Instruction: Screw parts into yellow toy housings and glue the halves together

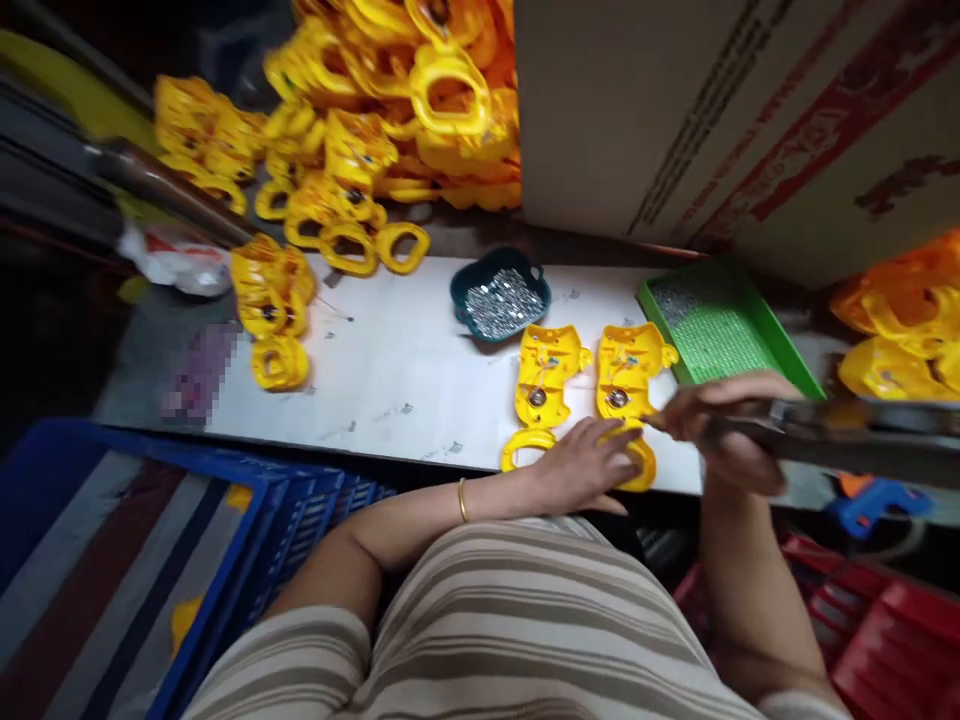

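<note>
My left hand (581, 465) lies over the ring end of the right-hand yellow plastic shell (626, 365), fingers bent onto it and partly hiding the ring. Small metal parts and thin wires show inside that shell. In my right hand (739, 430) is a long dark screwdriver (832, 435), blurred, its thin tip pointing left near the shell's lower right edge. Just left lies a matching yellow shell (541, 370), open side up, with its ring toward me. Behind them, a dark green bowl (460, 300) holds many small silvery pieces that look like screws.
A green tray (780, 345) with small grey pieces stands right of the shells. Stacked yellow shells (274, 290) sit left, with a big pile (450, 100) behind. A cardboard box (600, 120) borders the back. Blue crates (262, 520) and a red crate (892, 640) stand below the white tabletop (390, 350).
</note>
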{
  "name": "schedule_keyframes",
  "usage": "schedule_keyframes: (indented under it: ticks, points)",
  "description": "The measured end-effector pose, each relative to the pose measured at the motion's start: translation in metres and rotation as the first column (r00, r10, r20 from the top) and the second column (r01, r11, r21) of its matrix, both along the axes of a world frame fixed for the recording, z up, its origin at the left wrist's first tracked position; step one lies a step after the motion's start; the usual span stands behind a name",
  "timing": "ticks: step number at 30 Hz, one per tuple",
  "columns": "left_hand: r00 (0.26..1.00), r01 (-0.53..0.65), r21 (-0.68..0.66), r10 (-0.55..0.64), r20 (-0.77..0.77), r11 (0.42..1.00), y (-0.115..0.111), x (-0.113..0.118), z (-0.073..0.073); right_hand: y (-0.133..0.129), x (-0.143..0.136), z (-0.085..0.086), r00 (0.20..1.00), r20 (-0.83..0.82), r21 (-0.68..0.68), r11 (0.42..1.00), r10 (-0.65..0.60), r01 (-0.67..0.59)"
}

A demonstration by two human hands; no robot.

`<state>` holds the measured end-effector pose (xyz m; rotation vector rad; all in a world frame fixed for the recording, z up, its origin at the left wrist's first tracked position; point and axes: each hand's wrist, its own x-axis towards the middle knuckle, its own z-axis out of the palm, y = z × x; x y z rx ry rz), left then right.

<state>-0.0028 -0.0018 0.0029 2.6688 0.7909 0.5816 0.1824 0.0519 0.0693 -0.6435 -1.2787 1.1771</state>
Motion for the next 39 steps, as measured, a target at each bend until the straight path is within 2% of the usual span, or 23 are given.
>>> schedule_keyframes:
  ticks: [2,3,5,6,7,9,11,13,17,20,23,26,28,31,33,35,39]
  points:
    - [0.987,-0.137,0.127,0.124,0.104,0.982,0.021,-0.02,0.011,-0.005,0.008,0.002,0.999,-0.042,0.065,0.998,-0.011,0.014]
    - [0.959,-0.27,0.156,0.25,0.133,0.95,0.036,-0.034,0.017,-0.007,0.012,0.001,0.997,-0.073,0.087,0.996,-0.028,0.035]
    - [0.827,-0.563,0.109,0.559,0.061,0.819,0.075,-0.065,0.031,-0.01,0.015,-0.003,0.994,-0.096,0.063,0.996,-0.057,0.063]
    - [0.756,-0.651,0.059,0.653,-0.035,0.757,0.095,-0.079,0.037,-0.012,0.015,-0.005,0.993,-0.1,0.053,0.996,-0.069,0.074]
    - [0.715,-0.69,0.003,0.682,-0.155,0.724,0.114,-0.092,0.042,-0.013,0.015,-0.008,0.993,-0.095,0.042,0.996,-0.076,0.081]
    - [0.713,-0.679,-0.095,0.622,-0.323,0.728,0.145,-0.111,0.047,-0.017,0.012,-0.011,0.993,-0.085,0.03,0.996,-0.084,0.087]
    - [0.745,-0.635,-0.159,0.544,-0.385,0.756,0.163,-0.119,0.045,-0.02,0.008,-0.013,0.994,-0.075,0.005,0.997,-0.076,0.077]
    - [0.762,-0.616,-0.193,0.514,-0.394,0.764,0.168,-0.121,0.039,-0.023,0.003,-0.014,0.996,-0.068,-0.025,0.998,-0.06,0.059]
    - [0.767,-0.628,-0.227,0.541,-0.345,0.745,0.162,-0.12,0.025,-0.028,-0.001,-0.013,0.997,-0.058,-0.055,0.998,-0.046,0.042]
    - [0.759,-0.649,-0.241,0.598,-0.256,0.721,0.161,-0.12,0.02,-0.03,-0.002,-0.013,0.998,-0.053,-0.052,0.998,-0.034,0.031]
    - [0.745,-0.664,-0.252,0.652,-0.139,0.704,0.164,-0.12,0.024,-0.032,-0.003,-0.015,0.998,-0.061,-0.047,0.999,-0.015,0.012]
    - [0.752,-0.634,-0.28,0.659,-0.009,0.72,0.155,-0.115,0.034,-0.029,-0.005,-0.019,0.998,-0.056,-0.039,0.999,-0.001,-0.002]
    - [0.776,-0.575,-0.328,0.627,0.069,0.749,0.135,-0.105,0.039,-0.026,-0.009,-0.019,0.998,-0.056,-0.033,0.999,-0.009,0.007]
    - [0.813,-0.439,-0.46,0.56,0.163,0.772,0.087,-0.082,0.037,-0.022,-0.019,-0.009,0.996,-0.08,-0.008,0.999,-0.046,0.045]
    - [0.798,-0.335,-0.587,0.553,0.24,0.738,0.056,-0.068,0.031,-0.022,-0.028,0.002,0.988,-0.141,0.048,0.997,-0.058,0.066]
    - [0.756,-0.255,-0.689,0.585,0.295,0.678,0.032,-0.058,0.026,-0.02,-0.038,0.012,0.98,-0.193,0.077,0.995,-0.054,0.07]
    - [0.721,-0.227,-0.782,0.64,0.266,0.58,0.015,-0.052,0.015,-0.014,-0.053,0.024,0.975,-0.221,0.125,0.992,-0.006,0.035]
